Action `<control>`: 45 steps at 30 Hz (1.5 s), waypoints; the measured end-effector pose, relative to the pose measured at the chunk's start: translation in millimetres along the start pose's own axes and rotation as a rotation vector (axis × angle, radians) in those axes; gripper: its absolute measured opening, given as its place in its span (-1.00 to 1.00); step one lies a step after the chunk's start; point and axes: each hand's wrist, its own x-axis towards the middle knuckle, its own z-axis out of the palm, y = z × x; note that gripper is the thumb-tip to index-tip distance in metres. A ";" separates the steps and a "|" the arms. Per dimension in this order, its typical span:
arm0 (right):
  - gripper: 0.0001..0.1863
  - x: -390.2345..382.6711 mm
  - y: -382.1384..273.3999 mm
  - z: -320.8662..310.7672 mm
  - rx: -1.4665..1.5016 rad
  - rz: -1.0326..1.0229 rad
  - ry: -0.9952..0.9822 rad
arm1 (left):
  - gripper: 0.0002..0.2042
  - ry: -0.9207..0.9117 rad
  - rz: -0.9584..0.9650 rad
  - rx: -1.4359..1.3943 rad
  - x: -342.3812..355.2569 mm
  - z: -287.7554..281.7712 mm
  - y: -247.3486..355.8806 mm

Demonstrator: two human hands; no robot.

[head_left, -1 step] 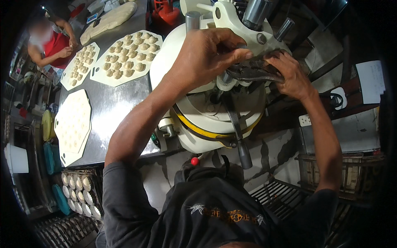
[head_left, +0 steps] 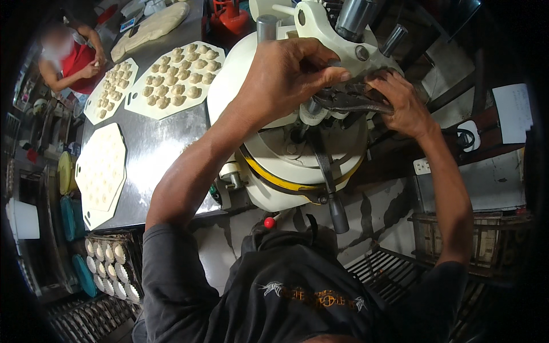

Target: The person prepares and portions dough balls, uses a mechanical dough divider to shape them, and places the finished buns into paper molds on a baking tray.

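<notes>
In front of me stands a cream-coloured machine [head_left: 229,86] with metal posts and a yellow band around its round lower body. Over its upper part, my left hand [head_left: 300,68] is closed in a pinch, thumb against fingers. A small grey piece [head_left: 334,63] shows at the fingertips, too little of it to name. My right hand [head_left: 400,103] is closed around a dark, worn tool [head_left: 354,102] that looks like pliers. Its near end lies just below my left thumb, by a metal cylinder [head_left: 311,113]. My right fingertips are partly hidden in shadow.
Left of the machine, a steel table [head_left: 157,166] carries octagonal boards [head_left: 134,103] with dough pieces and a slab of dough [head_left: 154,31]. A person in red [head_left: 77,68] works at the far left. A black-gripped lever [head_left: 337,214] and a red knob [head_left: 270,223] project toward me.
</notes>
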 end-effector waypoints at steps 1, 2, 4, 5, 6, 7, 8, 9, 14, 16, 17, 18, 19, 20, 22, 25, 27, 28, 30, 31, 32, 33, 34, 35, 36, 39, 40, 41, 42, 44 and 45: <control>-0.34 0.0 0.0 0.7 -0.007 -0.002 0.011 | -0.68 0.025 -0.009 0.009 -0.5 1.1 1.8; -0.35 -0.1 -0.3 1.4 -0.013 -0.004 0.021 | -0.69 0.033 -0.009 0.004 -0.7 1.4 2.3; -0.35 -0.9 -4.0 1.6 -0.025 0.010 0.017 | -0.70 0.051 -0.019 -0.009 -3.6 1.3 1.9; -0.35 -1.7 -8.1 -1.8 -0.029 0.026 0.003 | -0.70 0.058 -0.002 -0.007 -4.7 1.4 1.3; -0.36 -2.4 -12.5 -4.0 -0.034 0.042 -0.012 | -0.70 0.064 0.014 -0.006 -3.8 1.7 0.2; -0.36 -2.4 -16.6 -5.2 -0.034 0.041 -0.004 | -0.70 0.071 0.035 -0.005 -2.3 1.6 -0.3; -0.37 -2.7 -21.0 -5.8 -0.035 0.040 0.005 | -0.69 0.083 0.052 0.029 -2.2 1.3 -0.5; -0.37 -3.0 -25.8 -6.6 -0.035 0.041 0.013 | -0.68 0.080 0.052 0.030 -3.0 0.3 -0.8; -0.37 -12.7 -54.7 -11.3 -0.090 0.182 -0.053 | -0.67 0.106 0.088 0.102 -4.8 0.8 -4.9; -0.37 -24.2 -69.8 -9.9 -0.130 0.223 -0.012 | -0.79 -0.064 -0.186 -0.062 1.7 -9.4 20.0; -0.37 -28.1 -77.3 -8.3 -0.186 0.219 0.029 | -0.79 0.018 -0.085 -0.075 0.6 -6.2 17.1; -0.38 -31.8 -82.1 -4.0 -0.241 0.216 0.068 | -0.78 0.004 -0.111 -0.072 -1.1 -8.5 18.9; -0.38 -36.6 -86.7 -0.6 -0.299 0.219 0.100 | -0.78 -0.017 -0.137 -0.076 -1.4 -12.3 26.5; -0.40 -29.7 -94.4 -9.1 -0.222 0.406 -0.063 | -0.77 -0.018 -0.162 -0.063 -2.4 -12.8 29.6; -0.42 -28.6 -102.2 -11.2 -0.247 0.428 -0.078 | -0.76 0.039 -0.046 -0.061 0.3 -6.9 16.7; -0.44 -26.3 -108.3 -10.3 -0.273 0.431 -0.046 | -0.74 0.098 0.069 -0.053 5.7 -2.0 0.9; -0.43 -29.4 -112.6 -11.5 -0.342 0.451 -0.060 | -0.74 0.096 0.094 -0.028 6.7 0.1 -0.4; -0.37 -30.9 -117.4 -10.3 -0.329 0.504 -0.067 | -0.74 0.073 0.087 0.008 7.4 -2.4 2.8; -0.35 -31.6 -120.2 -8.5 -0.294 0.573 -0.087 | -0.73 0.090 0.123 0.023 3.9 -2.2 2.7; -0.34 -30.5 -121.7 -9.3 -0.280 0.607 -0.096 | -0.73 0.130 0.167 0.001 1.5 -2.7 0.5; -0.38 -26.8 -129.9 -13.3 -0.260 0.644 -0.117 | -0.73 0.158 0.210 -0.031 2.4 2.9 -2.1; -0.41 -17.8 -139.8 -19.0 -0.240 0.682 -0.138 | -0.74 0.111 0.138 -0.009 8.9 4.7 -5.3; -0.45 -11.9 -146.7 -22.3 -0.210 0.725 -0.153 | -0.76 0.116 0.133 -0.023 10.2 8.1 -7.9; -0.47 -12.5 -148.6 -21.0 -0.209 0.703 -0.147 | -0.78 0.113 0.124 -0.031 6.5 10.1 -5.8; -0.48 -14.7 -148.1 -19.4 -0.206 0.682 -0.140 | -0.81 0.086 0.060 -0.061 4.2 10.7 0.3; -0.45 -10.8 -141.1 -25.5 -0.180 0.604 -0.246 | -0.79 0.190 0.113 0.010 -1.0 12.8 -9.0; -0.44 -12.9 -144.4 -30.8 -0.210 0.584 -0.263 | -0.77 0.169 0.145 0.003 -0.5 9.5 -17.3; -0.43 -14.8 -144.6 -33.3 -0.239 0.558 -0.277 | -0.74 0.148 0.176 -0.003 0.4 6.1 -25.3; -0.39 -17.7 -138.1 -32.2 -0.267 0.579 -0.343 | -0.70 0.123 0.208 -0.016 1.7 5.3 -34.0; -0.32 -21.4 -115.3 -24.1 -0.305 0.577 -0.459 | -0.69 0.069 0.208 -0.111 -0.6 -2.8 -40.1; -0.30 -38.3 -109.3 -15.5 -0.286 0.568 -0.433 | -0.68 0.062 0.233 -0.103 -4.4 3.5 -38.2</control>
